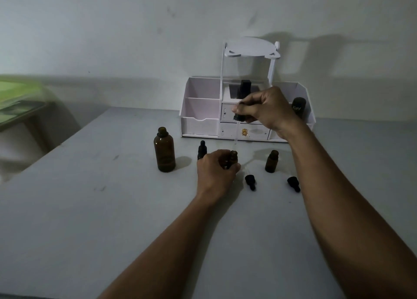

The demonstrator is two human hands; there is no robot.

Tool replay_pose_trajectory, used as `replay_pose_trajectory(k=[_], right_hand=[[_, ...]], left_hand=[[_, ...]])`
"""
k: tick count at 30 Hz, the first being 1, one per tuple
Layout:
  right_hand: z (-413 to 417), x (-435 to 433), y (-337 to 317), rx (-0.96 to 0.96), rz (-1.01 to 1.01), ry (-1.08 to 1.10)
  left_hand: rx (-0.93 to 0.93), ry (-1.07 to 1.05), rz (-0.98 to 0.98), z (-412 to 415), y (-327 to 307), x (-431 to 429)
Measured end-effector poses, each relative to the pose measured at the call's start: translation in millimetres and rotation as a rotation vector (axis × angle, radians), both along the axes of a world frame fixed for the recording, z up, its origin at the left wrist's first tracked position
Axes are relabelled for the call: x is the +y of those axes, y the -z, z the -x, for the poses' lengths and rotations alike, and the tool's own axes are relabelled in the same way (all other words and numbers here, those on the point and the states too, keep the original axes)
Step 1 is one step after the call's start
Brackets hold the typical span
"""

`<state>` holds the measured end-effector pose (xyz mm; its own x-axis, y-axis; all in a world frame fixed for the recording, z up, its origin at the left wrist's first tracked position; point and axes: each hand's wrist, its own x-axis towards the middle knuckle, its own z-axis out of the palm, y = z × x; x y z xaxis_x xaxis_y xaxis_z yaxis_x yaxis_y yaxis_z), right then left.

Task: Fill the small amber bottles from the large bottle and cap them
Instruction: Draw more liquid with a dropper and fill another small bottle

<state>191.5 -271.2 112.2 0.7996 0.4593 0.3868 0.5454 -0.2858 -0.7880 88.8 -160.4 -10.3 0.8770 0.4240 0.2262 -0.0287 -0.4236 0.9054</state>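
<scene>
Amber small bottle gripped by left hand fingers; right hand pinches dropper at 12 o'clock above, tip seemingly near mouth.

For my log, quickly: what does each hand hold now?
Left hand: closed around small amber bottle.
Right hand: closed on dropper.

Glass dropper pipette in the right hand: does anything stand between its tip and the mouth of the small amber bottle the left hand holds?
Nothing visible. The glass dropper pipette hangs directly above the open small amber bottle; left hand grips only its body.
</scene>
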Motion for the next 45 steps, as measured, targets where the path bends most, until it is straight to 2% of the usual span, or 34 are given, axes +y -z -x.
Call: replay_pose_trajectory(k=[12,21,27,32,36,38,41,45], right_hand=[[3,7,3,-0.131,0.024,0.034],[7,0,-8,-0.143,0.064,-0.005],[19,-3,-27,-0.232,-0.112,0.056],[39,12,-40,-0.283,-0.337,0.05],[54,41,-44,-0.266,-0.485,-0.008],[58,59,-45,-0.224,-0.526,-0.041],[60,82,-42,-0.186,-0.54,-0.056],[63,102,-32,-0.186,-0.506,-0.053]], left_hand=[[0.013,0.008,0.04,4,0,-6],[-0.005,0.012,0.005,4,-2,-2],[-0.011,-0.011,-0.051,9,-2,4],[-0.218,-0.057,-0.139,38,-22,27],[-0.481,-0.24,-0.045,62,-42,67],[-0.537,-0.322,0.007,67,-45,91],[-0.46,-0.323,0.044,66,-40,127],[-0.242,-0.155,0.083,60,-23,157]])
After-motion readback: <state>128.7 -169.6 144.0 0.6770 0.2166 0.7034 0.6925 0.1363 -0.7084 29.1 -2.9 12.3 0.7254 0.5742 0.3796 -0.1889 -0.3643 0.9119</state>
